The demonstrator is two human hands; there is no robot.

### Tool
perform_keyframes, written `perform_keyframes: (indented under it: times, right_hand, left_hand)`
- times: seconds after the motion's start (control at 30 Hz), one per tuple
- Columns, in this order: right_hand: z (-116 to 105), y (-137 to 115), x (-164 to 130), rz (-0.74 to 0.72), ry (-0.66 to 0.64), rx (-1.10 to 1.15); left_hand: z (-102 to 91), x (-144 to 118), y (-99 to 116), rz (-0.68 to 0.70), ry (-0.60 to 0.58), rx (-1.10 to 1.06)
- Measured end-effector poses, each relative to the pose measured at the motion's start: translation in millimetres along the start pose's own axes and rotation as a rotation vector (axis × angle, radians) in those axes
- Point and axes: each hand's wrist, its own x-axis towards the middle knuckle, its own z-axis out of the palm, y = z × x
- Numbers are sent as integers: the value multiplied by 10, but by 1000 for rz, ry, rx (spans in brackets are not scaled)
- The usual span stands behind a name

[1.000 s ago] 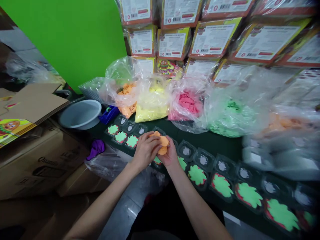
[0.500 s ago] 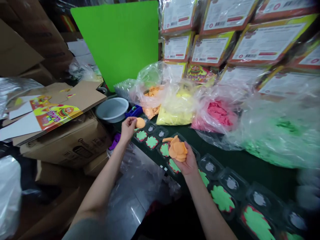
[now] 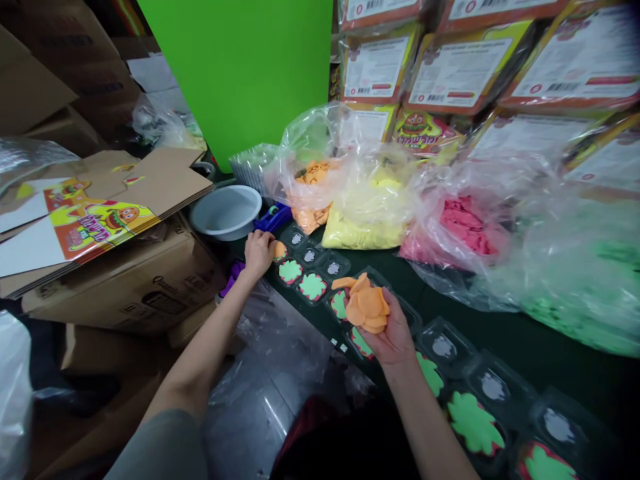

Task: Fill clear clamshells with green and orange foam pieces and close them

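At the far left end of the row, my left hand [image 3: 259, 255] has its fingertips closed at the edge of an orange disc [image 3: 279, 251]. That disc lies low over a clear plastic container, and the fingertips are partly hidden. Cupped in my right hand [image 3: 397, 337] is a loose pile of thin orange discs [image 3: 367, 303], held above the containers. Beside my left hand sit a green leaf-shaped piece [image 3: 290, 271] and another green leaf-shaped piece [image 3: 313, 287], both over red pieces in open containers. My right hand hides part of the row.
Behind the row stand plastic bags of orange pieces [image 3: 313, 217], yellow pieces [image 3: 363, 230], pink pieces [image 3: 467, 223] and green pieces [image 3: 575, 320]. A grey basin [image 3: 227, 212] and a blue tape dispenser [image 3: 273, 217] are near my left hand. Printed cardboard [image 3: 175, 180] lies on a box at left.
My left hand has lowered the orange disc from above onto the leftmost container. My right hand still holds its pile. The camera view has shifted, nearer the table.
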Motion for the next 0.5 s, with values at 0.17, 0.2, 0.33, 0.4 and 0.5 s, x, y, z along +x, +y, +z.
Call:
perform_keyframes:
  times: [0.17,0.2,0.33,0.4,0.5]
  right_hand:
    - [-28,19,32,21,-24,31]
    - [-20,29,39,25,-24,39]
    - [46,76,61,23,-7,46]
    - [87,91,64,27,-9,35]
    - [142,90,57,20,6,38]
  left_hand:
    - [93,-122,-51,120,-9,69]
    - [105,-129,-67,135,-13,77]
    - [65,-145,-27,172,-23,91]
    - [-3,-193,145,183,20,79]
    - [-115,-375,612,251,61,-148]
